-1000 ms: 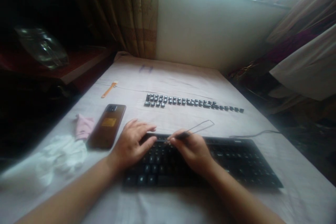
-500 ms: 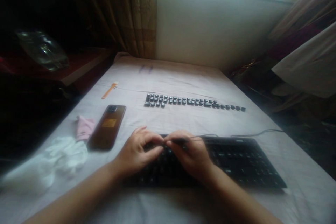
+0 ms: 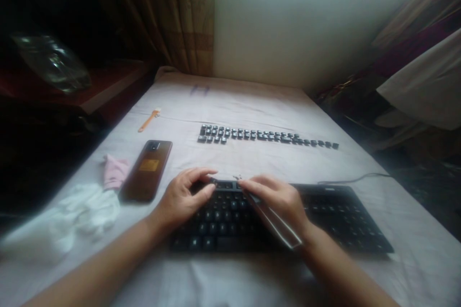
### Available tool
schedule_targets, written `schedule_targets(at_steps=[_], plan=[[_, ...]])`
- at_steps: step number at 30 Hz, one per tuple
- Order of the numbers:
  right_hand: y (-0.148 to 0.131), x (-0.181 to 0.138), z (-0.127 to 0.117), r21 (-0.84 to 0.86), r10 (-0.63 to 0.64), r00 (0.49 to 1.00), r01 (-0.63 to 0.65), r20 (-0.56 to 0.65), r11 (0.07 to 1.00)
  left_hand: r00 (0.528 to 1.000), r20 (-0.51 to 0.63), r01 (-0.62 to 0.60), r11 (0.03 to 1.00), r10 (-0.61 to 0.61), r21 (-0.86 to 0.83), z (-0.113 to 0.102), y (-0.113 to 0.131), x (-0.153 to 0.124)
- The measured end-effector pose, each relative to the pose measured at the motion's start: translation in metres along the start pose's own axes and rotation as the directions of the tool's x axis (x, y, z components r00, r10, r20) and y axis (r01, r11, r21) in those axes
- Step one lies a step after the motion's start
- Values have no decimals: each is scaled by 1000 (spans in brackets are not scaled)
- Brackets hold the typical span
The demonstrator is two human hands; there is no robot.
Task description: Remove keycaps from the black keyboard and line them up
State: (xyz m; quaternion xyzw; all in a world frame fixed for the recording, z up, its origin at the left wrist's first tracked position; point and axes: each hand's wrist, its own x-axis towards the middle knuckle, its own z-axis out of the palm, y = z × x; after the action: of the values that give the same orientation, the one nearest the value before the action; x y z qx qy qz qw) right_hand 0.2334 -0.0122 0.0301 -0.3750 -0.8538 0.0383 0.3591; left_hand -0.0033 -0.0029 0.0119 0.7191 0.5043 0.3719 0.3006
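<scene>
A black keyboard [image 3: 237, 242] lies before me, with my left hand [image 3: 185, 193] over its upper left part. The thumb and forefinger of that hand are apart, and nothing shows held between them; its other fingers are hidden. My right hand [image 3: 279, 199] is closed, its fingertips near the keyboard's back edge. It holds a thin wire-loop tool [image 3: 284, 230], whose shiny looped end slants down below the palm. Just beyond the right fingertips is a small silvery thing [image 3: 237, 177], too blurred to name. Farther back, loose keycaps [image 3: 261, 137] lie in rows on the sheet.
At the left lie a brown phone [image 3: 147, 175], a pink cloth [image 3: 115, 171] and a crumpled white cloth [image 3: 86, 211]. An orange-handled brush [image 3: 148, 121] rests farther back. The keyboard cable [image 3: 360, 178] runs right. A curtain [image 3: 194, 19] hangs behind the pale sheet [image 3: 259, 100].
My hands have moved apart from their meeting point over the keyboard. The wire-loop tool now points back toward my right wrist instead of away to the right. The view has tilted slightly.
</scene>
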Motion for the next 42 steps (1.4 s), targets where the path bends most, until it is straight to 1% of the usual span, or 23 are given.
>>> schedule_targets(at_steps=[4, 6, 9, 13, 16, 22, 26, 29, 32, 36, 42], plan=[[0, -13, -2, -241, -120, 991, 130, 56, 962, 1000, -13, 0, 998, 0, -60, 2, -6, 1], [-1, -16, -3, -306, -150, 985, 168, 81, 937, 999, -26, 20, 997, -22, -73, 3, -8, 2], [-4, -18, -4, -337, -167, 979, 197, 117, 921, 998, -24, 55, 995, -57, -86, 3, -10, 2], [-6, -18, -3, -341, -131, 979, 179, 157, 923, 997, 16, 73, 992, -71, -101, 2, -9, 2], [-6, -20, -2, -341, -117, 981, 164, 155, 926, 997, 39, 67, 993, -63, -101, 2, -8, 2], [-6, -18, -6, -305, -80, 989, 114, 123, 946, 998, 62, 9, 995, -4, -96, 0, -6, 3], [-9, -9, -8, -279, -61, 996, 74, 58, 957, 997, 70, -32, 995, 39, -94, -1, -5, 4], [-12, 4, -2, -191, -51, 998, 55, 26, 980, 994, 77, -66, 991, 75, -115, -2, -5, 4], [-16, 17, 8, -121, -22, 999, 27, 44, 992, 993, 68, -86, 988, 95, -130, -2, -6, 4], [-17, 28, 20, -104, -1, 998, 9, 71, 995, 993, 55, -91, 984, 100, -154, -1, -7, 5], [-15, 29, 27, -77, 4, 999, 0, 45, 997, 994, 50, -86, 980, 96, -181, -1, -8, 5]])
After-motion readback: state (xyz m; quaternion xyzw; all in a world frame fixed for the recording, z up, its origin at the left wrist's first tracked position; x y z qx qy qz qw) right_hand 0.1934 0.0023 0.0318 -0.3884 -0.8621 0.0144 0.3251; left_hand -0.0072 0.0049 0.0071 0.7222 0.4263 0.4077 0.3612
